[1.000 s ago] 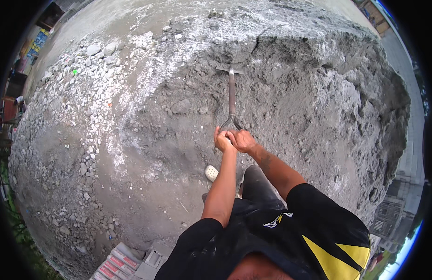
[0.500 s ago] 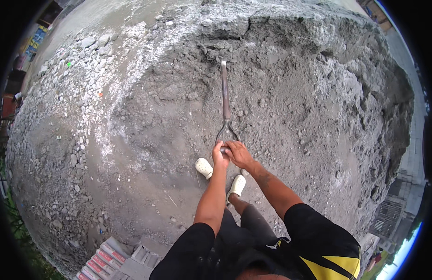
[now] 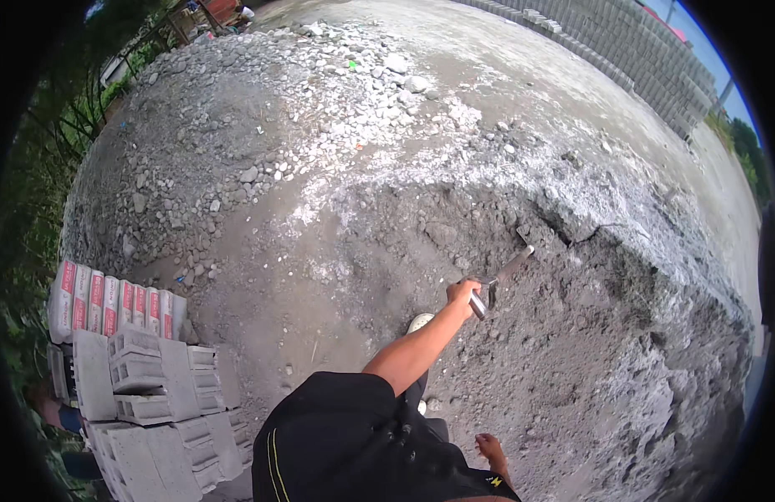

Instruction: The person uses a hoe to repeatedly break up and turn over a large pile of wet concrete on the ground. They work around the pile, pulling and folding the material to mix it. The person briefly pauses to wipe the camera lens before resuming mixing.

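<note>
My left hand [image 3: 462, 293] is closed round the D-shaped grip of a shovel [image 3: 511, 266]. Its short shaft slants away to the right, and the tip end meets the grey sand [image 3: 555, 335], which hides most of the blade. My right hand [image 3: 490, 447] is off the shovel, low by my body. It holds nothing that I can see, and its fingers look loosely bent and apart. A pale clog [image 3: 420, 322] shows beside my left forearm.
Hollow concrete blocks [image 3: 174, 376] are stacked at the lower left, with red-and-white bags [image 3: 111, 297] behind them. Stones [image 3: 237, 159] cover the far left. A crusted sand bank [image 3: 630, 243] rises on the right. Beyond stands a long block stack [image 3: 605, 42].
My right hand has let go of the shovel grip and dropped back toward my body. My left hand keeps its hold. The view has swung left, bringing the blocks and bags further into sight.
</note>
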Demonstrator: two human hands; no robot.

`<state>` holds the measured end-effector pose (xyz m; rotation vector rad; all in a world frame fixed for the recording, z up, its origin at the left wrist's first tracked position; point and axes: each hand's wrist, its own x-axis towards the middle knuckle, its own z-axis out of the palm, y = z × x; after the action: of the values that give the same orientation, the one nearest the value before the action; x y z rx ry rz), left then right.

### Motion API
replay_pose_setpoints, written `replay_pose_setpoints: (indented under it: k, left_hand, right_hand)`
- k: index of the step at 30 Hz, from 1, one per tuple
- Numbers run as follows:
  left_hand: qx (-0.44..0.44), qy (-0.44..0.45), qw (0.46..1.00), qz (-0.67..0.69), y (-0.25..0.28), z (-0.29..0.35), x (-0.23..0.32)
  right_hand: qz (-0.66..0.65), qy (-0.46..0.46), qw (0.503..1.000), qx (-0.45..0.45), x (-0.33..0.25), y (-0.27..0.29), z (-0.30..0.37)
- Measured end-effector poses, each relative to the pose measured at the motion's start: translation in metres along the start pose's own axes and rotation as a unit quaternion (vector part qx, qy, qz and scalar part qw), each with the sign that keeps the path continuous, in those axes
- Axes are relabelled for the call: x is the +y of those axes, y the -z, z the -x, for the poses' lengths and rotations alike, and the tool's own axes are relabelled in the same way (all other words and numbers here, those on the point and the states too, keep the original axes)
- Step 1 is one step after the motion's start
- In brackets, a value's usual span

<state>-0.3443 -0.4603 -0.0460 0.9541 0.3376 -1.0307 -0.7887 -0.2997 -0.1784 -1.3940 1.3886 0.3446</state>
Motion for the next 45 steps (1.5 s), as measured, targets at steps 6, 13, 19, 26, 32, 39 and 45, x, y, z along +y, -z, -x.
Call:
replay_pose_setpoints:
  k: [6,13,19,26,32,39,45]
  left_hand:
    - [0.011,0.016,0.998,-0.054,0.041,-0.085,0.103]
    - [0.192,-0.001,0.96,-0.204,0.086,-0.128,0.148]
    - [0.264,-0.088,0.928,-0.248,0.055,-0.117,0.112]
    - [0.289,-0.114,0.885,-0.348,0.097,-0.11,0.121]
    - [0.188,-0.151,0.841,-0.484,0.094,-0.11,0.167]
    - [-0.031,-0.197,0.778,-0.595,0.067,-0.072,0.211]
    - [-0.239,-0.187,0.697,-0.65,0.089,-0.04,0.164]
  right_hand:
    - [-0.104,0.03,0.993,0.049,-0.117,0.092,-0.087]
    - [-0.084,-0.037,0.995,-0.026,-0.345,0.114,-0.284]
    - [-0.613,-0.13,0.78,0.014,-0.458,0.071,-0.419]
    - [-0.679,-0.111,0.726,-0.005,-0.485,0.017,-0.421]
    - [-0.748,-0.103,0.656,0.012,-0.486,0.01,-0.388]
    - [-0.881,-0.076,0.461,0.069,-0.438,-0.018,-0.288]
    - [-0.948,-0.005,0.256,0.188,-0.314,-0.059,-0.156]
